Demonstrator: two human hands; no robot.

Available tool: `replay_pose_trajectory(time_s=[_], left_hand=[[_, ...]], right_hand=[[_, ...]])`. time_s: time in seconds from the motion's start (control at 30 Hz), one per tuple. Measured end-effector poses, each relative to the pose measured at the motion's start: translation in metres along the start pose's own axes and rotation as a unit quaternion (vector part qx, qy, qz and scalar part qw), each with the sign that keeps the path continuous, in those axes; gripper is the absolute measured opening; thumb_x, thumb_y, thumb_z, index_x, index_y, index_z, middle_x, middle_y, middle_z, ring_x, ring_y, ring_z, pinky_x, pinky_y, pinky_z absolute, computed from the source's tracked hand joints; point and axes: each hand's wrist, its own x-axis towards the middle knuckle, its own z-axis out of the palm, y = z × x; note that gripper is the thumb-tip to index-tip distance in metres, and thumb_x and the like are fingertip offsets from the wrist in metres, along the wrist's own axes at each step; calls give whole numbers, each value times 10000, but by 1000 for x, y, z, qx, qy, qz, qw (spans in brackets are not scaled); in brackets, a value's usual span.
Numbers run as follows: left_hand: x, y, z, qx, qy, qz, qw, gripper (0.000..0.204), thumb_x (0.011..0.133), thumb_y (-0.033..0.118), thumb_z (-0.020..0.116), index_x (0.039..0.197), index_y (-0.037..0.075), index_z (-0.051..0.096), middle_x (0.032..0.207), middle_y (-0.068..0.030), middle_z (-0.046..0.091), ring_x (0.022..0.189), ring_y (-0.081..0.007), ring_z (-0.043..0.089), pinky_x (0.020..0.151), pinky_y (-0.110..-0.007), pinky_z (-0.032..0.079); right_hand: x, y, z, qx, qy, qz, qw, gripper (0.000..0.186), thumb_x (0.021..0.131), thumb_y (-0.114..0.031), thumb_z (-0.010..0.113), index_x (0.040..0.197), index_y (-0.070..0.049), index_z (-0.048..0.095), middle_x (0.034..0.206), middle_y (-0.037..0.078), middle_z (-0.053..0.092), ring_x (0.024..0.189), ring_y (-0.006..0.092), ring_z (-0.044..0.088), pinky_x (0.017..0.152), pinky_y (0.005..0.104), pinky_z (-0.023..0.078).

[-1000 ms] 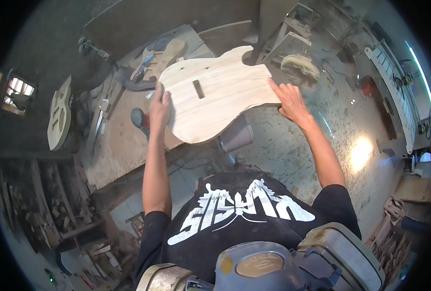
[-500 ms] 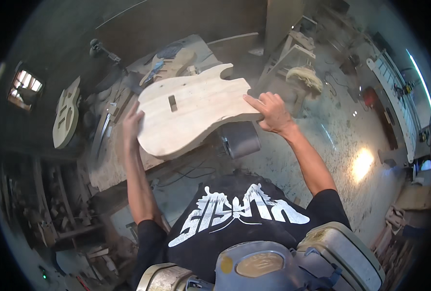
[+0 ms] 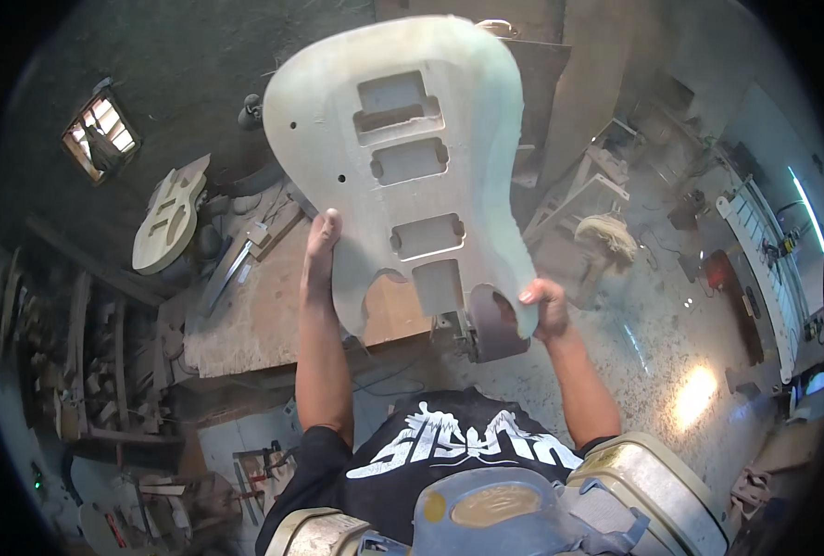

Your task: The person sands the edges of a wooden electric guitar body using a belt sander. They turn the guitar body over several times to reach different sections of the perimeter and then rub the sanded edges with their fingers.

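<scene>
A pale, unfinished wooden electric guitar body (image 3: 402,197) is raised upright in front of me. Facing me is the side with several routed pockets and two small holes, its horned end lowest. My left hand (image 3: 322,239) grips the left edge near the waist, thumb on the face. Round the right horn is my right hand (image 3: 548,308), thumb also on the face. Both hands' other fingers are mostly hidden behind the wood. A dark cylindrical sanding drum (image 3: 500,329) shows beyond the lower cutaway, partly covered by the body; whether they touch I cannot tell.
Behind the guitar body stands a dusty workbench (image 3: 245,338). Another guitar body (image 3: 169,218) is at the left, near wood racks (image 3: 88,361). A wooden stand (image 3: 578,185) and a pale carved piece (image 3: 606,236) are at the right, above the dusty floor (image 3: 634,389).
The guitar body has been turned over and lifted, from its plainer face with one slot to the face with several pockets. My right hand has moved down to the horn.
</scene>
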Motion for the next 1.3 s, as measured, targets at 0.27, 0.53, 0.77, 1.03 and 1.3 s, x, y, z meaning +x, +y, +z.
replay_pose_trajectory(time_s=[0.27,0.53,0.77,1.03,1.3], left_hand=[[2,-25,-21,-46,-29,-107,993,618,855,269,715,1338,-79,552,1134,-153,687,942,-191,706,805,-309,580],[-3,-30,-31,-81,0,-75,994,670,843,183,685,1422,-56,448,1110,-173,689,918,-245,731,783,-366,630],[5,-23,-30,-90,-34,-13,995,677,822,176,676,1422,-16,428,1086,-181,670,882,-268,726,731,-404,640],[0,39,29,-28,-57,10,998,643,791,234,675,1327,-81,511,1053,-194,684,828,-289,720,721,-395,629],[5,80,45,100,-125,24,987,501,770,223,684,1162,-84,628,935,-145,693,771,-217,703,672,-337,582]], right_hand=[[-14,25,11,25,-17,42,999,675,714,-199,656,1327,55,530,962,163,650,678,243,656,560,380,579],[-8,-12,23,-203,-28,-23,979,701,843,-314,688,1412,54,509,1149,146,662,963,197,663,807,344,584],[-3,-80,33,-329,-19,-61,942,642,967,-408,666,1447,-2,533,1205,126,674,1056,193,649,881,351,565],[46,-186,72,-348,31,-240,906,803,1019,-629,511,1553,-45,377,1302,146,607,1078,231,652,943,396,554],[96,-226,107,-508,94,-315,796,814,1045,-658,406,1580,-48,338,1486,169,505,1313,270,549,1045,424,490]])
